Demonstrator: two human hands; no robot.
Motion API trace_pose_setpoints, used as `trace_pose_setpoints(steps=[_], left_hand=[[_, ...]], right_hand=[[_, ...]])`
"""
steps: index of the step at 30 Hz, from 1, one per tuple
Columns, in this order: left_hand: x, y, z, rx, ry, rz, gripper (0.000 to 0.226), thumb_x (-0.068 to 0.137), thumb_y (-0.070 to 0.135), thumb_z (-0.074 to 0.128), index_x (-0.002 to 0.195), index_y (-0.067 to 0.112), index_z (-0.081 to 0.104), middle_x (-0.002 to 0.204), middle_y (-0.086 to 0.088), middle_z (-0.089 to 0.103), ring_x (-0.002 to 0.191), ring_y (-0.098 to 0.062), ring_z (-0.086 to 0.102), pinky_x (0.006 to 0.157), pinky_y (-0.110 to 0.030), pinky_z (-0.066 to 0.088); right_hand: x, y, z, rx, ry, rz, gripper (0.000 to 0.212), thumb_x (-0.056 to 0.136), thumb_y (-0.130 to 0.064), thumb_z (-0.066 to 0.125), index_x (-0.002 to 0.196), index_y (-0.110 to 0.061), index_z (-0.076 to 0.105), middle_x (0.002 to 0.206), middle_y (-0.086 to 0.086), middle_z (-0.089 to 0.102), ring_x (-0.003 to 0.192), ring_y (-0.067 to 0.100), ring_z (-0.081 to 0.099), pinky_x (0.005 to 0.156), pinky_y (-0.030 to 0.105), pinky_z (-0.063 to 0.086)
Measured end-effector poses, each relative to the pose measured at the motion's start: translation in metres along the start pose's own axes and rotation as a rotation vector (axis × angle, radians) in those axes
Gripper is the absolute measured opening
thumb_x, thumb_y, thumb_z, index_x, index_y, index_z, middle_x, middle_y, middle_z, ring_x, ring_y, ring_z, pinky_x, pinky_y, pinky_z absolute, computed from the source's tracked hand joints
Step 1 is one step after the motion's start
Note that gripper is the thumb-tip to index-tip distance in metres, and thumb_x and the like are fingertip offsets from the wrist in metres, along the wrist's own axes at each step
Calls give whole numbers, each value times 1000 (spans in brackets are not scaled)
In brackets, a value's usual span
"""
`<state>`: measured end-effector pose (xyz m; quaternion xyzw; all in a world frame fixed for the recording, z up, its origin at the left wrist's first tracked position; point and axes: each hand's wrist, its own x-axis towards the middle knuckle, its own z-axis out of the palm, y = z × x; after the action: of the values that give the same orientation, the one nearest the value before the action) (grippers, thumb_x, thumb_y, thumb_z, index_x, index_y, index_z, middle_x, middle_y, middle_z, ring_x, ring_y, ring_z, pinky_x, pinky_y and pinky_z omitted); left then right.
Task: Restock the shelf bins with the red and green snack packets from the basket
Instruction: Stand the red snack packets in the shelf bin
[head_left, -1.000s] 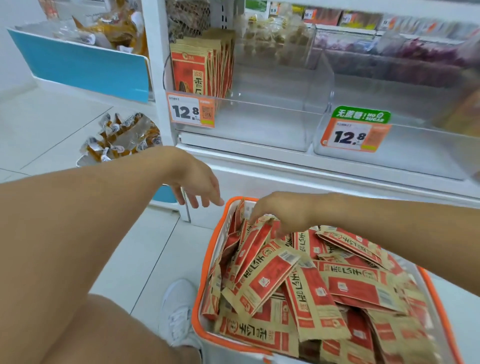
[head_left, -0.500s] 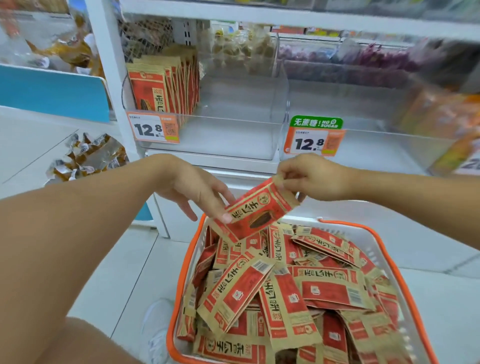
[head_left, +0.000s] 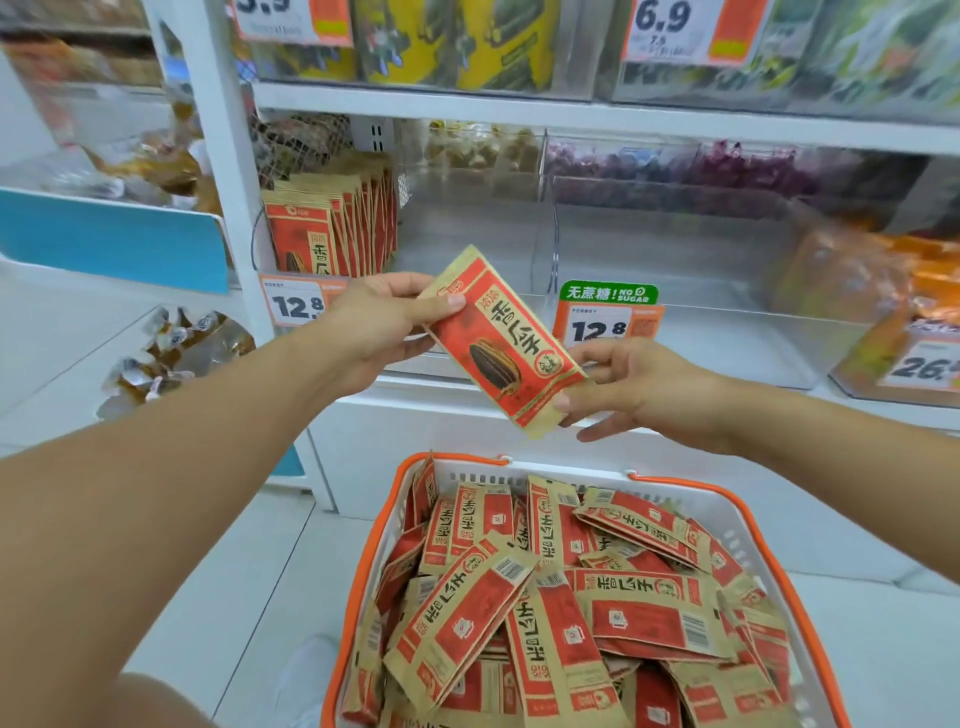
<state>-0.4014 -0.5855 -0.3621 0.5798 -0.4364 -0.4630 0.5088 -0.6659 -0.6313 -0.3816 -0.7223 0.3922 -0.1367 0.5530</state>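
Head view: your two hands share one red packet (head_left: 500, 343), raised above the basket (head_left: 748, 525). Left hand (head_left: 382, 325) pinches its 11 o'clock corner; right hand (head_left: 631, 387) pinches its 5 o'clock corner. Two 12.8 price tags (head_left: 605, 325) behind.

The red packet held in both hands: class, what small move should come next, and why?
Probably stand the packet upright in the left bin, beside the row already there. Left hand and right hand each pinch an end, and that bin has bare space to the right of its row.
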Motion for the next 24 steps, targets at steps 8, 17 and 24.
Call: trace_pose_setpoints(steps=[8,17,24], left_hand=[[-11,3,14,104,-102,114,19,78,5,78,96,7,75,94,-11,76,84,-17,72,78,-29,60],[-7,-7,-43,137,358,152,69,68,27,90,127,25,53,108,3,64,97,-9,62,76,-22,49],[-8,-30,-97,255,582,56,56,89,19,71,138,20,44,109,-2,60,95,-16,59,80,-27,45]], right_hand=[[27,-24,19,-412,161,-332,16,90,-26,72,105,-21,74,93,-2,75,77,15,69,65,30,56],[57,-88,23,-110,407,-591,19,87,-3,73,104,-10,75,95,4,78,87,18,75,74,28,61],[155,-149,71,-244,447,-759,17,84,-11,78,90,-26,75,89,-6,76,84,13,73,77,34,61]])
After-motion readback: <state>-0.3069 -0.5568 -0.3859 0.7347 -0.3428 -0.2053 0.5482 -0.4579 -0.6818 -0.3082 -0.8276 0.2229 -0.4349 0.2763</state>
